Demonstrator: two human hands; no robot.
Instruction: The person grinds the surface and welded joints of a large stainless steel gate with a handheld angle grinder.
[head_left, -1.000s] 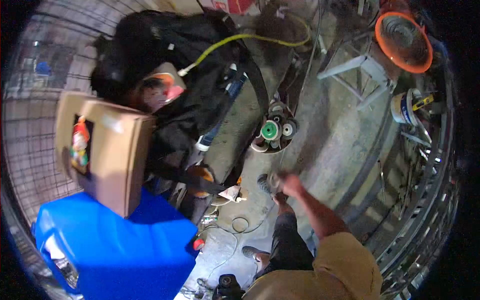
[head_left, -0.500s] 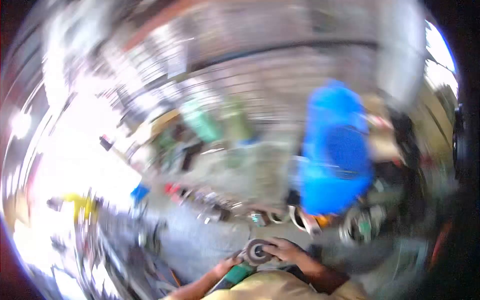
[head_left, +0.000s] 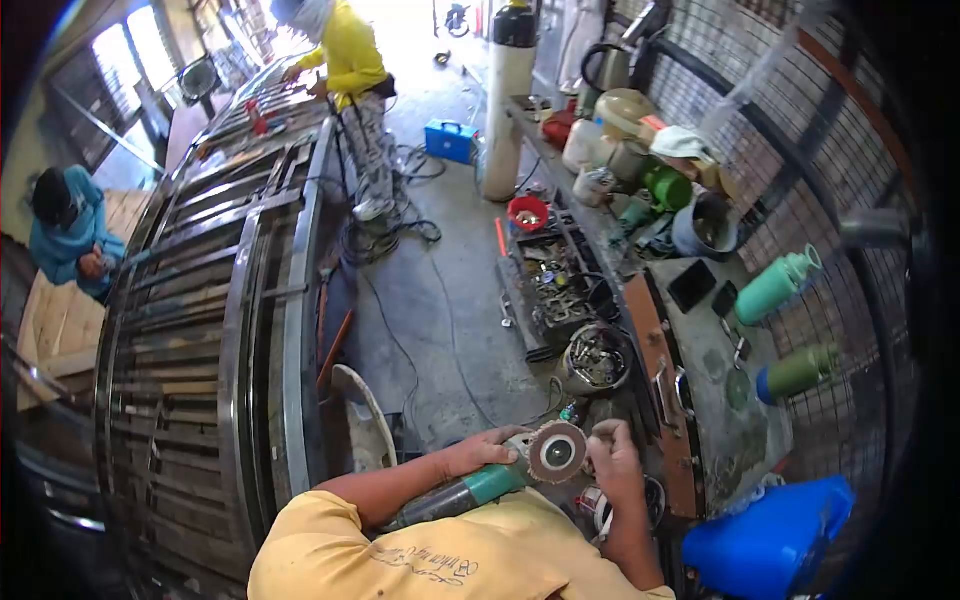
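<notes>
An angle grinder (head_left: 492,484) with a green and dark body lies across my front at chest height. Its round flap disc (head_left: 540,470) faces up toward me. My left hand (head_left: 478,453) is wrapped around the grinder near its head, just left of the disc. Beside the disc's right rim is my right hand (head_left: 613,456), its fingers curled; whether they touch the rim or pinch something small cannot be made out.
At left stands a long rack of metal frames (head_left: 215,330), with a person in yellow (head_left: 350,60) at its far end and a person in blue (head_left: 75,230) beside it. A bench (head_left: 735,430), tool tray (head_left: 555,275), bucket (head_left: 594,360), gas cylinder (head_left: 510,110) and floor cables (head_left: 385,240) surround the aisle.
My view has swung left from a blurred wall and blue drum toward the aisle and rack. My right hand has moved from over the disc to its right edge; my left still holds the grinder.
</notes>
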